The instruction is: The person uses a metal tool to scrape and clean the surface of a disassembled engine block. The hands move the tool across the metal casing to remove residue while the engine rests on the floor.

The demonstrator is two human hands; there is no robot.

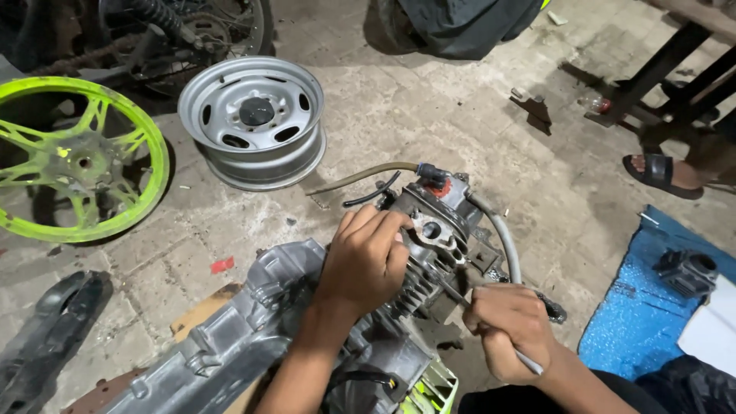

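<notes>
A scooter engine (383, 307) lies on the concrete floor (429, 115) at lower centre. Its long axis runs diagonally, from the silver crankcase at lower left up to the dark finned cylinder head (433, 230) at upper right, which points away from the person. The left hand (366, 257) rests on the head, fingers curled loosely over its top edge. The right hand (506, 326) is closed in a fist around a thin metal tool (460, 299), whose tip angles up-left into the fins. A grey hose (502, 238) curves beside the head. Farther left lie a silver wheel rim (257, 123) and a bright green wheel (77, 161); a blue mat (644, 322) lies right.
</notes>
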